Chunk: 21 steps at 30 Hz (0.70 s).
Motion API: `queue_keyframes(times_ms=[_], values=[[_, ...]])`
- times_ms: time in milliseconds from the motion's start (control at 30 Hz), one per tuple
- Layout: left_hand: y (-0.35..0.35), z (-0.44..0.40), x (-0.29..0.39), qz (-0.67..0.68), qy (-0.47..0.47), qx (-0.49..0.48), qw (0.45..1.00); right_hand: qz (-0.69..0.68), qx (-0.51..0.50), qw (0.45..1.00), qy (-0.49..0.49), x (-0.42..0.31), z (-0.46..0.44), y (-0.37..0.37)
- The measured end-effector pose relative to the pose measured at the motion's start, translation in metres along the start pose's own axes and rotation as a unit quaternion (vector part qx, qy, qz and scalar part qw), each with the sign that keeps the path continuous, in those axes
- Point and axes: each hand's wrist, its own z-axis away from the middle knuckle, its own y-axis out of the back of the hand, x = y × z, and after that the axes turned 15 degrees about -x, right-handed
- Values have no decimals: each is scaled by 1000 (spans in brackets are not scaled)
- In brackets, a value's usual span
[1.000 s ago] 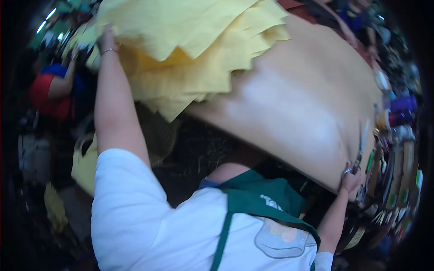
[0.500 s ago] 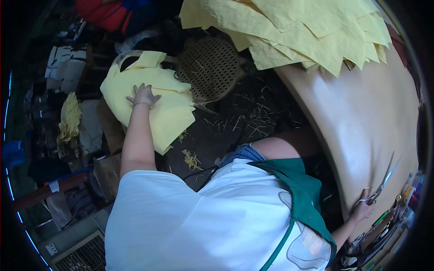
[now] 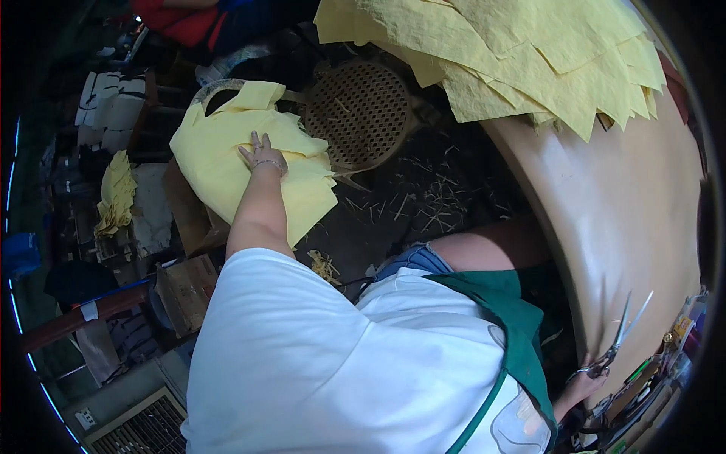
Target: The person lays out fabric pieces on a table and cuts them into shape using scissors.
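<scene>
My left hand point(image 3: 268, 157) rests with fingers apart on a stack of pale yellow sheets point(image 3: 302, 204), which lies over what seems to be a chair, its curved frame showing behind. At the lower right, my right hand point(image 3: 584, 384) grips metal scissors point(image 3: 622, 331) by the handles. Their blades are spread and point away over the edge of a tan tabletop point(image 3: 597, 204). A larger pile of jagged-edged yellow sheets point(image 3: 522, 53) covers the far end of that table.
A round stool with a perforated seat point(image 3: 357, 113) stands beside the sheets. Yellow scraps point(image 3: 324, 266) litter the dark floor. Tools and small items point(image 3: 665, 356) line the table's right edge. At left are a cardboard box point(image 3: 187, 295) and another yellow bundle point(image 3: 116, 194). A red-clothed person point(image 3: 178, 23) is behind.
My left hand has shifted right across the sheets, its fingers less spread. My right hand has drawn the scissors down and left in the view. The camera has turned slightly.
</scene>
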Motion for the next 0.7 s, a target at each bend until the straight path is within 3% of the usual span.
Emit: queue_keyframes(times_ms=[33, 133, 233, 333, 400, 433, 533, 600, 633, 667, 700], values=[[0, -1, -1, -5, 3, 0, 1000, 4, -6, 1000, -21, 2, -8, 1], [-14, -31, -8, 3, 6, 45, 999, -196, -18, 980, 30, 59, -42, -21], [-14, -43, -10, 38, -2, 62, 997, -211, -12, 975, 63, 70, -48, -27], [3, -42, -19, -30, -60, 93, 993, -150, -14, 987, 62, 57, -46, -15], [3, -65, -26, 105, -90, 163, 977, -133, -6, 990, 52, 58, -63, -12], [3, -77, -31, 172, -103, 195, 960, -204, 23, 977, 63, 76, -84, -21], [18, -77, -48, 373, -180, 379, 827, -21, 43, 995, 92, 70, -112, -10], [39, -51, -69, 495, -202, 469, 703, 271, 113, 943, 158, 104, -144, -16], [48, -64, -92, 483, -224, 560, 635, 108, 100, 986, 82, 68, -131, -10], [62, -19, -98, 604, -232, 535, 543, -60, 82, 995, 3, 42, -123, -6], [75, 27, -109, 764, -298, 400, 410, -64, 107, 992, 29, 62, -138, -16]])
